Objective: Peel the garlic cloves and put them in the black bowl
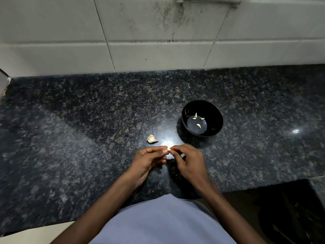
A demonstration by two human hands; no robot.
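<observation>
My left hand (148, 160) and my right hand (187, 160) meet fingertip to fingertip over the counter, both pinching one small pale garlic clove (168, 149). Most of the clove is hidden by my fingers. A partial garlic bulb (152, 139) in papery skin lies on the counter just beyond and left of my hands. The black bowl (216, 111) stands to the right and farther back, with several peeled cloves (198, 125) lying in its bottom.
The dark speckled granite counter (79, 138) ends at a white tiled wall (140, 41) at the back. Its front edge steps back at the lower right, above a dark opening (290, 208). My grey shirt fills the bottom of the view.
</observation>
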